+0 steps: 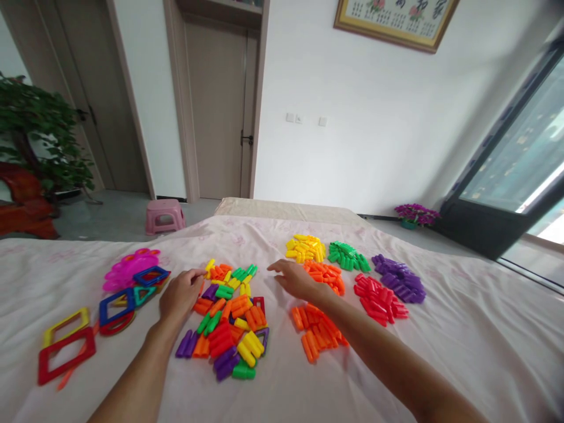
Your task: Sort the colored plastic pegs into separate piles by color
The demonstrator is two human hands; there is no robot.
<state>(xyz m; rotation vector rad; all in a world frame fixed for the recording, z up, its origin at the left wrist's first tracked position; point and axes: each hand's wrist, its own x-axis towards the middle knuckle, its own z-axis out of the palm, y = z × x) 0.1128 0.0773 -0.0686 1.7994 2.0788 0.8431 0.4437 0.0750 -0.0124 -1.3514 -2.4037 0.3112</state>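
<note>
A mixed pile of small plastic building pieces (220, 338) in orange, red, yellow, green and purple lies in the middle of the cloth. At its upper left edge is my left hand (180, 292), fingers bent together toward a yellow piece (210, 265) and orange ones; what they hold, if anything, is hidden. My right hand (294, 278) hovers right of the mixed pile, fingers apart and pointing left, nothing visible in them. Under and beside its wrist are orange pieces (328, 276), with a second orange heap (318, 333) nearer me.
Sorted heaps of yellow (305, 248), green (348, 256), purple (399, 279) and red pieces (379, 299) lie at the right. On the left are a pink scalloped piece (127, 270), a blue frame (117, 306), a yellow frame (66, 326) and a red frame (66, 355).
</note>
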